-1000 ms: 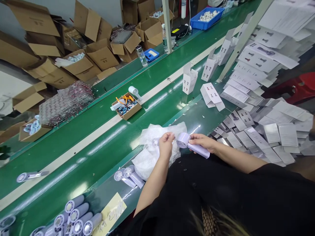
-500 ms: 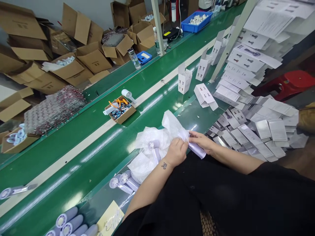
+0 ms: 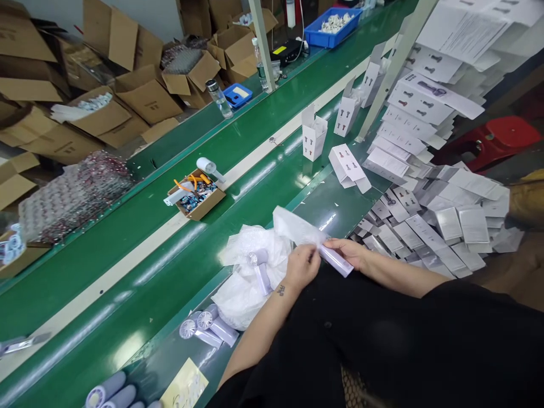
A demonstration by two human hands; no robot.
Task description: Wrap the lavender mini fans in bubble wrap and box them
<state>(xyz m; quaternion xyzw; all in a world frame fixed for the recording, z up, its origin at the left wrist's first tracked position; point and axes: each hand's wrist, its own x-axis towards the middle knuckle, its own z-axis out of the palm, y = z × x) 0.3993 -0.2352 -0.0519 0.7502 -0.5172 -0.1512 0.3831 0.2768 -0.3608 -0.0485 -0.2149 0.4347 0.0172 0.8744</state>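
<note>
A lilac handheld fan [image 3: 337, 262] lies slantwise in front of my body, its head end covered by a translucent white foam bag [image 3: 293, 225]. My right hand [image 3: 351, 253] is wrapped round the fan's handle near the mouth of the bag. With curled fingers, my left hand [image 3: 302, 265] pinches the bag's edge beside the handle; its fingertips are partly hidden. Just left of it, a loose lilac fan [image 3: 260, 272] rests on a heap of white foam bags [image 3: 238, 297]. Two more lilac fans [image 3: 208, 326] lie on the green bench nearby.
Several lilac fans [image 3: 111, 391] and a yellow paper [image 3: 186, 382] lie at lower left. A small carton [image 3: 208, 204] with tools sits across the belt. White printed boxes [image 3: 314, 139] stand ahead; many more boxes [image 3: 429, 226] are piled right, by a metal post [image 3: 395, 73].
The bag has swung lower and flatter over the fan's head. My left hand has shifted slightly along the bag's edge, while my right hand keeps its hold. The whole view has shifted a little.
</note>
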